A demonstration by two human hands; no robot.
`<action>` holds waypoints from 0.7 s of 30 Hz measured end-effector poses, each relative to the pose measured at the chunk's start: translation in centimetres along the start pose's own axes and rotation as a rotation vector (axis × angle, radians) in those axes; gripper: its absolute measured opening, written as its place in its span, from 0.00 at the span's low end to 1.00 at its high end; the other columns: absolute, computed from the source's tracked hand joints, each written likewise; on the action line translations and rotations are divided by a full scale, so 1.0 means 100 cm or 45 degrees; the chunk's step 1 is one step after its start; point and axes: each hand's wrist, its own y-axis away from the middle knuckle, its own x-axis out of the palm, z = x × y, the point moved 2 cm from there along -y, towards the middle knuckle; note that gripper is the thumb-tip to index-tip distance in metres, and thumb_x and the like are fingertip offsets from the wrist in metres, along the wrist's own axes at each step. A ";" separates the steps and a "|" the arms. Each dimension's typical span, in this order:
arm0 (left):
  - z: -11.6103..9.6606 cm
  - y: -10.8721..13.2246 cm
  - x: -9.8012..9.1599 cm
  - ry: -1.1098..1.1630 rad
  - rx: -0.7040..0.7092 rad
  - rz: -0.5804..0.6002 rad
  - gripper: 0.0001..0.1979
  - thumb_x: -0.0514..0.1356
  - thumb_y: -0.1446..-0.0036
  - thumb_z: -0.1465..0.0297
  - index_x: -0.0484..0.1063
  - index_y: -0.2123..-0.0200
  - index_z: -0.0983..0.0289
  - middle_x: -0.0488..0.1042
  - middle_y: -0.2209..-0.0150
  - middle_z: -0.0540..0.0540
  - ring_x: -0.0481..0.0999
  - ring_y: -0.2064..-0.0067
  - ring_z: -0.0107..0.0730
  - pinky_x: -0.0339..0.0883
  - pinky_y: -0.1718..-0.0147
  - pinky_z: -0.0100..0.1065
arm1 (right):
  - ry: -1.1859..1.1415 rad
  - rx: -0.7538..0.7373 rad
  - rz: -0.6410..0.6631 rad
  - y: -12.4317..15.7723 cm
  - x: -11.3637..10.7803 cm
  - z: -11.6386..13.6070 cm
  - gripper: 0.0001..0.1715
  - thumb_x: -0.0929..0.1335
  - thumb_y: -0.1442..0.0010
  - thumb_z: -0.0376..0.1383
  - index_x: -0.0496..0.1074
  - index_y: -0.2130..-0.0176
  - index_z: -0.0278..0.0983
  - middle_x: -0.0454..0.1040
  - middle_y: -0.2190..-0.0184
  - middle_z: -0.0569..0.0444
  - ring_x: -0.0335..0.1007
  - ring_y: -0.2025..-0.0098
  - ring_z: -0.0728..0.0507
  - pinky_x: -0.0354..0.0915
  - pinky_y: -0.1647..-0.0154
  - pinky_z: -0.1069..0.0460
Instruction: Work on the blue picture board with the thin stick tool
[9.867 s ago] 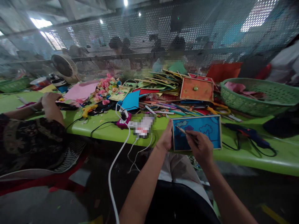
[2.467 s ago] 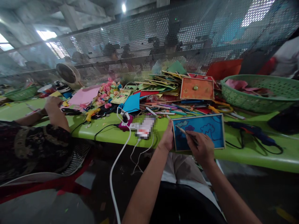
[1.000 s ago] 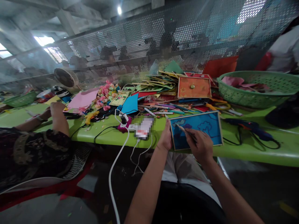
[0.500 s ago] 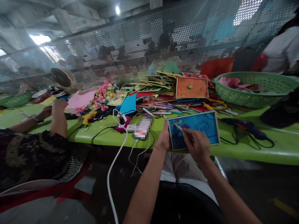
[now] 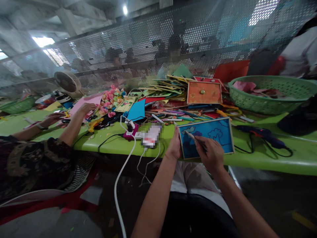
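Note:
A blue picture panel (image 5: 221, 145) with a thin pale wooden frame is tilted at the table's front edge. Cloud and tree outlines are drawn on it, and the cloud at upper left is partly pale. My left hand (image 5: 175, 145) grips the panel's left edge, its thumb along the frame. My right hand (image 5: 211, 152) is closed around a pale marker pen (image 5: 189, 135), whose tip is at the pale cloud. Part of the pen is hidden by my fingers.
A glue gun (image 5: 264, 135) with a cord lies at right, before a green basket (image 5: 269, 109). Behind are several loose pens (image 5: 178, 114), an orange framed panel (image 5: 204, 92) and stacked boards. A charging phone (image 5: 151, 135) and power strip (image 5: 130, 131) lie left. A co-worker's hand (image 5: 85, 109) is further left.
The co-worker's hand at left has moved right, toward the pink paper and petals. My hands, the panel and the pen stay nearly as they were.

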 end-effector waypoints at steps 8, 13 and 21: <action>0.000 0.002 0.000 -0.002 -0.011 -0.033 0.36 0.44 0.20 0.47 0.81 0.35 0.64 0.88 0.48 0.65 0.90 0.49 0.50 0.81 0.40 0.50 | -0.011 -0.032 0.002 -0.002 -0.001 0.003 0.13 0.67 0.21 0.43 0.80 0.48 0.42 0.89 0.57 0.48 0.85 0.59 0.39 0.71 0.58 0.45; -0.001 0.005 0.004 -0.038 0.002 -0.020 0.40 0.38 0.19 0.47 0.82 0.37 0.66 0.88 0.49 0.66 0.90 0.48 0.49 0.81 0.41 0.49 | -0.045 0.006 0.000 -0.001 0.000 0.002 0.13 0.67 0.22 0.43 0.80 0.48 0.43 0.89 0.56 0.49 0.85 0.58 0.38 0.71 0.58 0.44; 0.001 -0.003 -0.004 -0.008 0.023 0.025 0.37 0.49 0.22 0.43 0.81 0.36 0.66 0.88 0.48 0.66 0.89 0.46 0.55 0.80 0.39 0.54 | -0.047 0.052 -0.054 0.000 0.001 0.000 0.12 0.68 0.23 0.41 0.81 0.48 0.43 0.88 0.56 0.49 0.84 0.58 0.38 0.70 0.57 0.45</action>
